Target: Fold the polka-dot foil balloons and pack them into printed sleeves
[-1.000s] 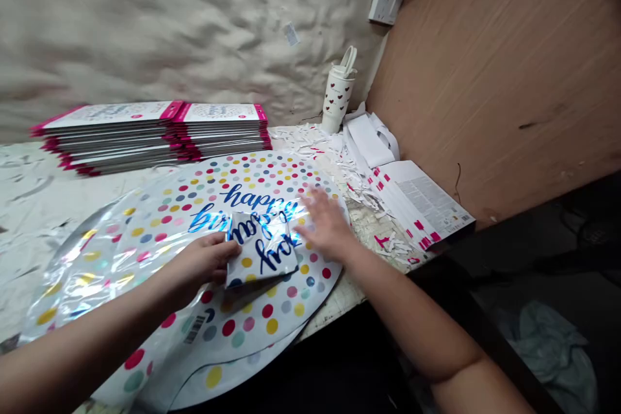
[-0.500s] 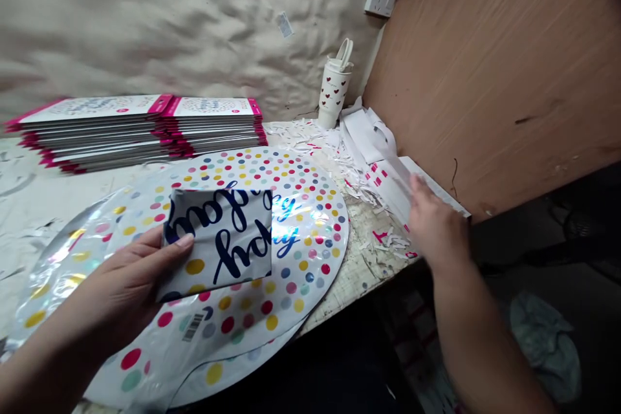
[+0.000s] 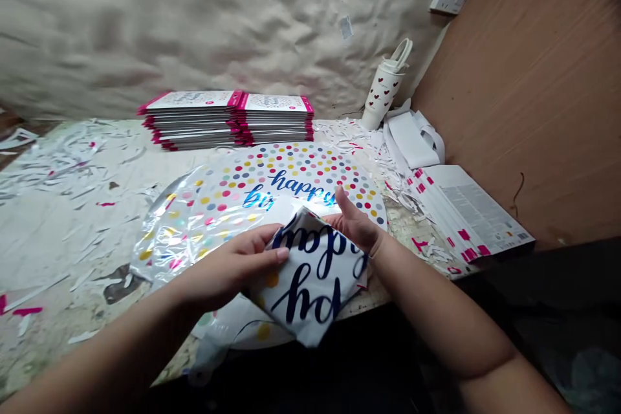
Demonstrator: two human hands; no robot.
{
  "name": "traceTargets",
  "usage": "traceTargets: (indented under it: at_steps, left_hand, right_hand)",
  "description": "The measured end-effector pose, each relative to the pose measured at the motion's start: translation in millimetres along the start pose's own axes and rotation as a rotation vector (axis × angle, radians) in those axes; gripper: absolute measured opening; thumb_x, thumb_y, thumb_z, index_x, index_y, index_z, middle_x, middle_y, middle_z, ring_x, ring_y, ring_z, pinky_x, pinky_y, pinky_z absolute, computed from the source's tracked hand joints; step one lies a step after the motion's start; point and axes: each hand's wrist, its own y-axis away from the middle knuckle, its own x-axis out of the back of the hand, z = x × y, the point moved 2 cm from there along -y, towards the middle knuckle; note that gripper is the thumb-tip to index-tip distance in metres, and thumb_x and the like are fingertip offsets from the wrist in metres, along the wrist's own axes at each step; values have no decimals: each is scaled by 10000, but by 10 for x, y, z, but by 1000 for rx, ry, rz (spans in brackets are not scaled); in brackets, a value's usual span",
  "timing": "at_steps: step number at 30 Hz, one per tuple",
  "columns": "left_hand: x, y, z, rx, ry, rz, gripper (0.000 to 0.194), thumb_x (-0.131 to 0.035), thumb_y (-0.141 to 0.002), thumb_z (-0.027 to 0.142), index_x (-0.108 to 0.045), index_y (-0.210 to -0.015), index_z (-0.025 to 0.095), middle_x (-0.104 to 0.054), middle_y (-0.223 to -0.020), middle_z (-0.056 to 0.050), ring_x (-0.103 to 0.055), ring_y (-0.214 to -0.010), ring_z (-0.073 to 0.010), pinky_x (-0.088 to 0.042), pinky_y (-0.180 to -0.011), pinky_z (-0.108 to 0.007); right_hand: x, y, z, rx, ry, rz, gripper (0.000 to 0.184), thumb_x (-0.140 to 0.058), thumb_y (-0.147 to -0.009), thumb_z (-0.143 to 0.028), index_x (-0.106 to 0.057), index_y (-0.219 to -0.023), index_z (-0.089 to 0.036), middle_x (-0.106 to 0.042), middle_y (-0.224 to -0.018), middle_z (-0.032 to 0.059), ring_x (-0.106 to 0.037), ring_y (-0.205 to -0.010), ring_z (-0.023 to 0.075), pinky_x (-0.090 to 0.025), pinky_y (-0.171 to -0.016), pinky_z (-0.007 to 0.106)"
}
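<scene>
Holding a folded foil balloon [image 3: 313, 278] off the table surface, the left hand [image 3: 228, 265] and right hand [image 3: 356, 226] grip it from opposite sides. The folded piece is a white, roughly diamond-shaped packet with creased edges, navy script running upside down across its face, and a few yellow dots near its lower-left edge. Its top corner is bent over, showing a pale reverse side. It sits above the near edge of a round foil balloon [image 3: 291, 174], overlapping it. The round balloon lies flat and is printed with multicoloured polka dots and a "happy birthday" message in shiny blue; its left part has a crinkled, iridescent sheen. Left fingers [image 3: 279, 255]: extended, close together, and pressed across the packet's upper-left side. Right thumb [image 3: 341, 197]: raised and spread wide from the hand, which holds the packet's upper-right edge; the other right fingers are hidden behind the foil. Beyond the balloon, on a scrap-strewn table [image 3: 72, 239], stands a double stack of flat packaged cards [image 3: 228, 119] with pink edges. To the right are a white cup with red hearts [image 3: 383, 94], loose paper scraps [image 3: 354, 136], and a pile of printed sheets [image 3: 470, 207].
</scene>
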Motion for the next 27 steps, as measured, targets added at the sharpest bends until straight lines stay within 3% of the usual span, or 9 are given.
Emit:
traceTargets:
  at_steps: [4,8,11,13,15,18,23,25,27]
  left_hand:
    - [84,-153,100,-104,-416,249,318,-537,-812,358,-512,-1063,163,-663,-877,-72,-652,-781,-231,-537,-658,-369]
    - [-128,-186,152,-580,-1037,670,274,-454,-845,289,-530,-1080,171,-636,-997,-99,-604,-931,-237,-501,-787,-405]
    - [-538,-400,-99,-651,-1378,469,275,-402,-859,238,-570,-1054,140,-622,-1069,-131,-580,-994,-233,-478,-850,-387]
    - [-734,-605,-343,-501,-1493,278,350,-374,-875,267,-547,-1140,116,-565,-1198,-169,-550,-1071,-261,-459,-884,-406]
    - [-754,-737,-516,-353,-1554,277,545,-388,-869,404,-410,-1301,71,-355,-1384,-232,-364,-1252,-357,-342,-971,-530]
    - [-497,-651,-560,-288,-1522,95,676,-422,-827,544,-332,-1368,149,-190,-1462,-187,-122,-1343,-373,-120,-1019,-629]
    - [115,-84,-277,-184,-1135,-486,217,-486,-860,383,-681,-897,295,-597,-1210,-2,-377,-1268,-257,-135,-1072,-508]
    - [235,-38,-204,-124,-1053,-385,250,-482,-859,384,-675,-803,237,-698,-961,-17,-575,-1050,-232,-333,-986,-428]
    - [273,-134,-189,-193,-1157,-10,307,-416,-879,390,-640,-834,184,-676,-857,-53,-615,-850,-212,-444,-818,-373]
  right_hand:
    - [98,-75,-51,-138,174,39,515,-748,-564,-515,-674,-853,-95,-695,-767,72,-654,-701,172,-508,-694,276]
    - [538,-31,-176,-133,307,516,253,-812,-522,-202,-665,-700,-97,-671,-607,33,-617,-535,135,-503,-552,238]
    - [848,34,-255,1,295,787,168,-776,-574,-165,-640,-666,-126,-645,-546,-6,-588,-486,105,-484,-504,204]
    - [935,64,-272,47,265,804,153,-753,-615,-187,-639,-706,-138,-666,-599,-3,-603,-515,107,-500,-526,209]
    - [946,103,-283,88,228,785,176,-748,-626,-211,-643,-750,-143,-689,-677,16,-632,-578,127,-529,-577,241]
    - [920,189,-300,131,185,747,220,-769,-594,-220,-645,-760,-144,-700,-745,31,-652,-655,142,-546,-655,266]
    - [835,84,-255,121,113,551,316,-795,-553,-257,-657,-819,-157,-701,-783,33,-657,-720,155,-546,-683,267]
    - [786,-94,-212,103,184,558,303,-792,-554,-258,-657,-806,-156,-694,-752,26,-652,-702,153,-545,-663,262]
    - [754,-285,-172,69,274,625,261,-790,-550,-240,-650,-749,-146,-674,-669,16,-636,-625,145,-541,-592,254]
